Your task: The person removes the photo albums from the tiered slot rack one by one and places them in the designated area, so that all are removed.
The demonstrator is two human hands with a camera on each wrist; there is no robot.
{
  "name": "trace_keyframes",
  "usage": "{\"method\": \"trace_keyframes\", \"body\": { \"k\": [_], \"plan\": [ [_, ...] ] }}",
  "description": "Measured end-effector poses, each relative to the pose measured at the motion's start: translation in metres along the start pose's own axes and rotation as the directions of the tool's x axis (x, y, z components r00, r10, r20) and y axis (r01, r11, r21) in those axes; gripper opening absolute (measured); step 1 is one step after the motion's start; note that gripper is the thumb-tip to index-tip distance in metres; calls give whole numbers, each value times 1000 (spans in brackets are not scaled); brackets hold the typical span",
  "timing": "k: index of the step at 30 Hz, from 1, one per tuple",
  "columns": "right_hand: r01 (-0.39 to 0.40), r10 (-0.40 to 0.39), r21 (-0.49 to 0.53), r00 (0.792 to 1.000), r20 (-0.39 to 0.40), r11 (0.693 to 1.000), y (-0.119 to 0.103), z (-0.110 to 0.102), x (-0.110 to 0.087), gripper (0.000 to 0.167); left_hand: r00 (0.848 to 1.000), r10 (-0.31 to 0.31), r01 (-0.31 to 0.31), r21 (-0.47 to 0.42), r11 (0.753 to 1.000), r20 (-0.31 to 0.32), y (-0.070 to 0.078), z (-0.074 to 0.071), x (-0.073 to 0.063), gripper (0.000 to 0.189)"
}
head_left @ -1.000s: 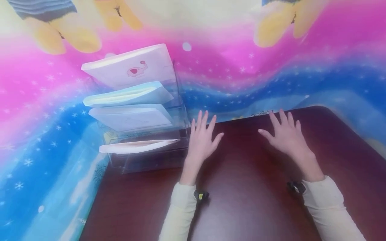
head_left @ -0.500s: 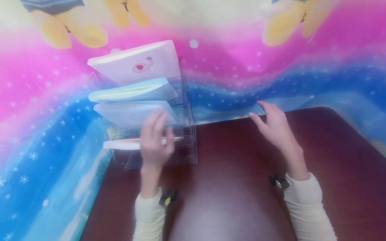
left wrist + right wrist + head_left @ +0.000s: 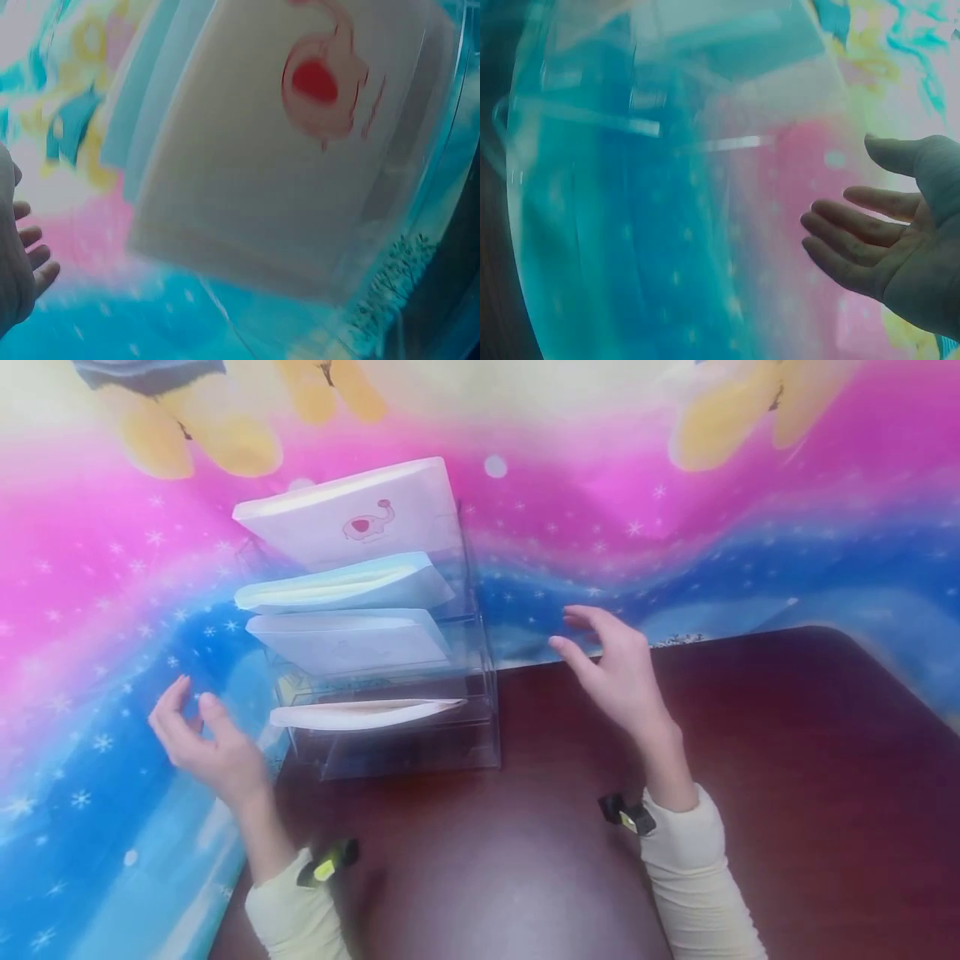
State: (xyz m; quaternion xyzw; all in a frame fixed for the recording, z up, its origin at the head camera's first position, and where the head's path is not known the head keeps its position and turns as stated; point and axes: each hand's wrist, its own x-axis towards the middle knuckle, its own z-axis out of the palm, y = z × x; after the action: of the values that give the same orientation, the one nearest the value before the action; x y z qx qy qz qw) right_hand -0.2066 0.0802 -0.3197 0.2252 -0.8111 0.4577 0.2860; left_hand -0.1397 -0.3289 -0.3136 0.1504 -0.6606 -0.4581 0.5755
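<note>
A clear tiered rack (image 3: 486, 752) holds several notebooks one behind another. The rearmost is a white notebook (image 3: 408, 518) with a red elephant on its cover. Ahead of it lean a light blue notebook (image 3: 341, 587) and a pale blue one (image 3: 352, 643). Lowest and frontmost is a pale notebook (image 3: 360, 715). My left hand (image 3: 217, 752) hovers left of the rack with fingers loosely bent, holding nothing. To the right of the rack, my right hand (image 3: 618, 672) is raised with thumb and fingers apart, holding nothing. A notebook with a red elephant (image 3: 240, 172) fills much of the left wrist view.
The rack stands at the back left of a dark red-brown table (image 3: 787, 777) with a rounded far corner. Behind and left of it hangs a pink and blue backdrop (image 3: 97, 635) with snowflakes. Black cameras with yellow marks sit at both wrists over cream sleeves (image 3: 693, 868).
My left hand has swung from right of the rack across its front to its left side. The right hand has moved left toward the rack. The head view has shifted slightly.
</note>
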Motion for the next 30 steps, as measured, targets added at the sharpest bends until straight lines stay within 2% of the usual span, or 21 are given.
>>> {"method": "trace_keyframes", "body": {
  "k": [1, 3, 4, 5, 7, 8, 11, 14, 15, 17, 18, 19, 21, 22, 24, 25, 27, 28, 30],
  "plan": [
    [23, -23, 19, 1000, -4, 1000, -4, 5, 0, 40, 997, -77, 77, 10, 997, 22, -7, -3, 3, 28],
    [62, -61, 54, 998, -8, 997, -10, 15, 0, 40, 969, -228, 227, 21, 974, 91, -23, -8, 7, 30],
    [77, -76, 67, 997, -11, 995, -12, 20, 0, 41, 941, -310, 309, 28, 951, 133, -32, -10, 8, 31],
    [89, -88, 78, 996, -13, 993, -14, 25, 0, 41, 916, -364, 364, 33, 931, 170, -42, -10, 8, 33],
    [102, -102, 109, 995, -5, 989, -19, 36, -1, 41, 854, -463, 465, 52, 884, 236, -63, -8, 6, 38],
    [107, -108, 122, 994, 5, 987, -21, 41, -1, 41, 828, -494, 497, 60, 866, 265, -74, -7, 3, 40],
    [111, -121, 154, 991, 57, 982, -28, 57, -3, 43, 778, -545, 548, 86, 832, 313, -104, -4, -7, 40],
    [105, -128, 177, 984, 123, 979, -32, 72, -7, 49, 717, -570, 611, 32, 791, 401, -129, -4, -17, 41],
    [100, -128, 184, 981, 145, 978, -33, 76, -8, 51, 675, -591, 649, 26, 761, 442, -136, -4, -20, 44],
    [93, -131, 198, 974, 183, 976, -34, 85, -9, 56, 610, -604, 707, -7, 707, 513, -148, -4, -24, 51],
    [92, -133, 200, 970, 203, 976, -35, 89, -9, 57, 568, -605, 735, -12, 678, 558, -153, -4, -26, 58],
    [93, -138, 202, 965, 221, 975, -35, 94, -10, 59, 532, -601, 746, 5, 665, 596, -157, -5, -27, 63],
    [97, -149, 210, 956, 253, 973, -36, 102, -11, 61, 470, -581, 749, 48, 660, 665, -165, -6, -30, 77],
    [98, -155, 215, 951, 266, 972, -37, 106, -11, 61, 464, -556, 732, 54, 679, 690, -168, -6, -31, 81],
    [98, -164, 230, 944, 288, 968, -38, 113, -13, 60, 437, -518, 710, 72, 700, 736, -173, -6, -32, 86],
    [95, -168, 244, 940, 296, 965, -39, 116, -14, 58, 440, -503, 693, 75, 717, 743, -175, -5, -32, 85],
    [81, -165, 265, 936, 311, 961, -40, 122, -15, 55, 455, -475, 681, 50, 730, 753, -177, -3, -33, 87],
    [75, -163, 273, 934, 318, 959, -39, 125, -16, 54, 458, -472, 691, 33, 722, 753, -177, -3, -33, 86],
    [57, -157, 292, 930, 332, 955, -38, 131, -18, 52, 465, -474, 725, -14, 689, 748, -176, -1, -33, 85]
  ]
}}
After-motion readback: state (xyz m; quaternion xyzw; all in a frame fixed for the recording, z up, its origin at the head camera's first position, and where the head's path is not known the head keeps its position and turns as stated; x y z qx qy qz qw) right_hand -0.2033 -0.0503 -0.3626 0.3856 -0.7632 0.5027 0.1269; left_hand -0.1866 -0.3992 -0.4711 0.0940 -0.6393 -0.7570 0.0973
